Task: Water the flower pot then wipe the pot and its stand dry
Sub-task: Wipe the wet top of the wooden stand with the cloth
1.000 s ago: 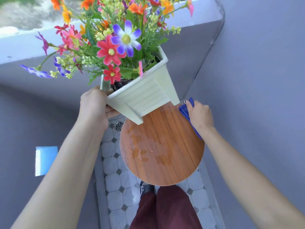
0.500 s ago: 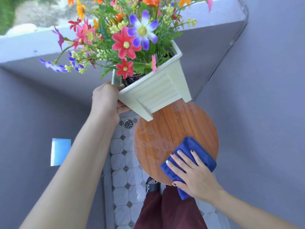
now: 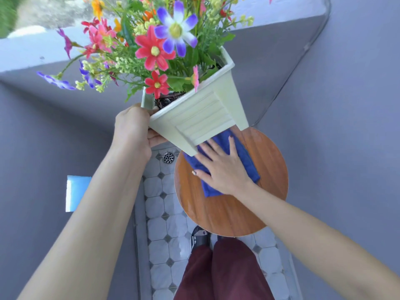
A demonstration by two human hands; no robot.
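Note:
A cream square flower pot (image 3: 201,118) full of colourful flowers (image 3: 151,50) is held up in the air, tilted, above the far edge of a round wooden stand (image 3: 227,215). My left hand (image 3: 132,128) grips the pot's left rim. My right hand (image 3: 223,167) lies flat with spread fingers on a blue cloth (image 3: 246,161), pressing it onto the stand top. The far end of the cloth is hidden under the pot. The wood shows a faint wet sheen near its left edge.
Grey walls close in on both sides of a narrow tiled floor (image 3: 164,213) with a round drain (image 3: 168,157). A blue-and-white sponge (image 3: 75,192) sits on the left ledge. My feet and dark red trousers (image 3: 218,273) are just below the stand.
My right hand has slid the cloth from the stand's near right part up to its far middle, under the pot. The pot stays lifted in my left hand.

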